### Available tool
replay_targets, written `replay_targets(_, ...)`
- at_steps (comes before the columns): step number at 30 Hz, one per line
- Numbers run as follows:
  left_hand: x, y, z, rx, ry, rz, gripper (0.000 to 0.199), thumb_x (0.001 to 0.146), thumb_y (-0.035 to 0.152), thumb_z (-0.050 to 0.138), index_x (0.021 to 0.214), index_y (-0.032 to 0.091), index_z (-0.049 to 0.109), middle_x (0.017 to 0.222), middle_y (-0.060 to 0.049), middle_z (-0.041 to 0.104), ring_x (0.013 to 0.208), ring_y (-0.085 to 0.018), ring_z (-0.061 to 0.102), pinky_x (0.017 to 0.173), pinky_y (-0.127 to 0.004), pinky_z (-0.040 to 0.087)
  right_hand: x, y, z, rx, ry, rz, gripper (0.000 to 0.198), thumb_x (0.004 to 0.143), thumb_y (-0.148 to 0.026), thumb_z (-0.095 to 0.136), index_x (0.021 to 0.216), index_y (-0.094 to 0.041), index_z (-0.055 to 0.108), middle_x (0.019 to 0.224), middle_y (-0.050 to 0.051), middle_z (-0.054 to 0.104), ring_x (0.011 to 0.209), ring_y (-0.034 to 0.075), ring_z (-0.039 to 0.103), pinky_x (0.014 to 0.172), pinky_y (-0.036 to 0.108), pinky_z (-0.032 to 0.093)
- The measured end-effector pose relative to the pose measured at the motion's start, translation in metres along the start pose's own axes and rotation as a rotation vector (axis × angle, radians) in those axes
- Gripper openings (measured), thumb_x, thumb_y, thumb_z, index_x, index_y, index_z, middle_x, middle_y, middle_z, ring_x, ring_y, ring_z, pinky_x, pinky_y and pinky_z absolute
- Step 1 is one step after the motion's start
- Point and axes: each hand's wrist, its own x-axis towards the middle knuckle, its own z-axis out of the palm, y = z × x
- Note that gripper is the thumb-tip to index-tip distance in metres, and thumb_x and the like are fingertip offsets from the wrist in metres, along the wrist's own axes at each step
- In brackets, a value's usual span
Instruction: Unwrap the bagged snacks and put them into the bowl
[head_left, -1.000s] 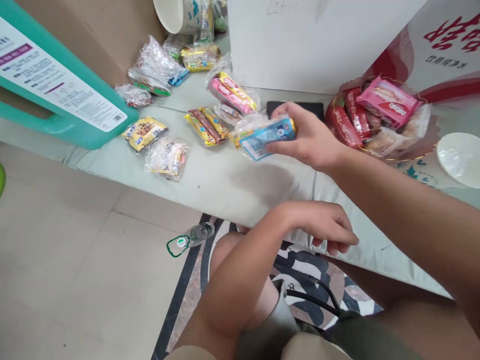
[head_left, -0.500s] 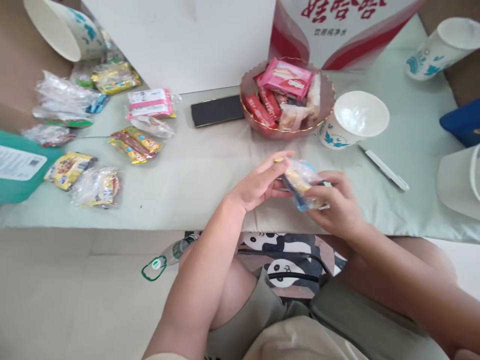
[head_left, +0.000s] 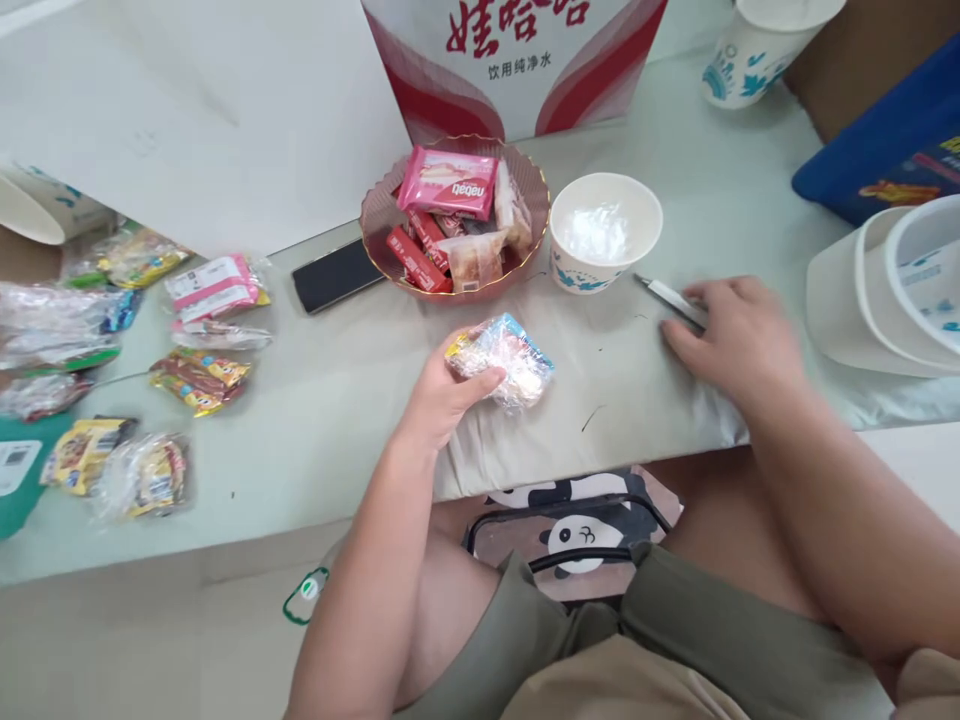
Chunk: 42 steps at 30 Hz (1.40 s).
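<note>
My left hand (head_left: 442, 395) is closed around a clear plastic bag of small snacks (head_left: 510, 360), with blue and yellow wrapping showing through, and its thumb lies across the front. On the right, my right hand (head_left: 735, 335) reaches down to a slim white pen-like tool (head_left: 675, 300) lying on the cloth. Thumb and fingers are apart on either side of its rear end; I cannot tell whether it is a pen or a cutter. Beyond the left hand stands a gold-rimmed bowl (head_left: 375, 245) of wrapped snacks. Next to it is a paper cup (head_left: 585, 275) with clear plastic inside.
Several bagged snacks (head_left: 199, 380) lie at the left. A black phone (head_left: 337, 275) sits partly behind the bowl. White boxes (head_left: 517, 95) stand at the back. White tubs (head_left: 847, 310) and a blue package (head_left: 862, 165) are on the right; another paper cup (head_left: 750, 70) stands behind.
My right hand has let go of the snack bag and moved right to the white tool. The bag stays in my left hand. The view has shifted right and turned slightly.
</note>
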Motion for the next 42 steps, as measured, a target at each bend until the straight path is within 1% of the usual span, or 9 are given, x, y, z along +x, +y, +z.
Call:
replay_targets(4,0.001,-0.001,0.001,0.020,0.006,-0.007,0.061,0.062,0.044,0.096,0.109,0.017,0.069,0.108,-0.010,0.077,0.100,-0.024,0.074,0.092,-0.034,0.059,0.002,0.010,-0.011,0.063,-0.035,0.170,0.022,0.084,-0.044,0.068,0.082,-0.028,0.053,0.074,0.008,0.053,0.076,0.029,0.052,0.069,0.044,0.039)
replay_targets(8,0.001,-0.004,0.004,0.068,0.049,0.064,0.069,0.059,0.045,0.097,0.115,0.022,0.065,0.105,-0.006,0.075,0.093,-0.019,0.072,0.083,-0.030,0.059,-0.011,-0.021,-0.027,0.433,0.060,0.256,0.027,0.098,-0.056,0.048,0.100,-0.030,0.050,0.072,0.002,0.056,0.059,0.021,0.050,0.060,0.039,0.040)
replay_targets(12,0.001,-0.009,0.012,0.183,-0.032,0.139,0.068,0.068,0.045,0.091,0.125,0.023,0.061,0.114,-0.008,0.075,0.099,-0.020,0.073,0.089,-0.032,0.060,-0.031,-0.067,-0.028,0.973,-0.352,0.143,0.037,0.095,-0.063,0.050,0.089,-0.027,0.053,0.056,-0.004,0.045,0.045,0.014,0.037,0.045,0.031,0.028)
replay_targets(15,0.000,-0.012,0.020,0.218,-0.069,0.177,0.066,0.073,0.046,0.088,0.127,0.022,0.059,0.115,-0.009,0.075,0.100,-0.021,0.074,0.090,-0.033,0.061,-0.038,-0.091,-0.021,0.851,-0.603,0.017,0.038,0.098,-0.054,0.047,0.078,-0.022,0.054,0.056,-0.003,0.044,0.050,0.012,0.039,0.050,0.029,0.030)
replay_targets(19,-0.003,-0.014,0.020,0.229,-0.035,0.181,0.067,0.071,0.051,0.089,0.124,0.023,0.059,0.112,-0.008,0.074,0.098,-0.021,0.073,0.089,-0.033,0.061,-0.035,-0.102,-0.015,0.646,-0.677,-0.089,0.040,0.096,-0.051,0.045,0.070,-0.021,0.051,0.060,0.000,0.050,0.058,0.013,0.046,0.055,0.028,0.034)
replay_targets(27,-0.002,-0.016,0.002,0.168,0.128,0.203,0.069,0.065,0.053,0.092,0.116,0.027,0.053,0.114,-0.004,0.068,0.095,-0.017,0.071,0.083,-0.028,0.060,-0.032,-0.083,-0.021,0.490,-0.849,-0.039,0.044,0.097,-0.050,0.044,0.064,-0.022,0.051,0.052,-0.002,0.045,0.048,0.012,0.039,0.048,0.029,0.031)
replay_targets(31,-0.007,-0.019,0.002,0.391,0.174,0.272,0.064,0.078,0.041,0.083,0.131,0.030,0.048,0.117,-0.006,0.063,0.097,-0.019,0.070,0.087,-0.034,0.060,-0.029,-0.056,-0.026,0.354,-0.733,-0.021,0.038,0.096,-0.049,0.049,0.073,-0.022,0.064,0.060,0.001,0.056,0.054,0.016,0.047,0.052,0.031,0.036)
replay_targets(36,-0.015,-0.012,0.004,0.942,0.315,0.543,0.047,0.070,0.024,0.083,0.113,0.022,0.068,0.133,-0.012,0.053,0.131,-0.030,0.056,0.115,-0.048,0.048,-0.018,-0.021,-0.016,0.049,-0.265,-0.030,0.022,0.091,-0.039,0.059,0.088,-0.024,0.074,0.080,0.008,0.067,0.069,0.023,0.057,0.061,0.035,0.038)
replay_targets(42,-0.016,-0.003,0.000,0.910,0.221,0.419,0.019,0.078,0.030,0.081,0.093,0.021,0.073,0.103,-0.005,0.068,0.092,-0.019,0.066,0.087,-0.035,0.056,-0.018,-0.034,-0.001,-0.022,0.035,-0.166,0.033,0.092,-0.038,0.059,0.112,-0.019,0.076,0.110,0.019,0.070,0.108,0.040,0.063,0.091,0.057,0.047)
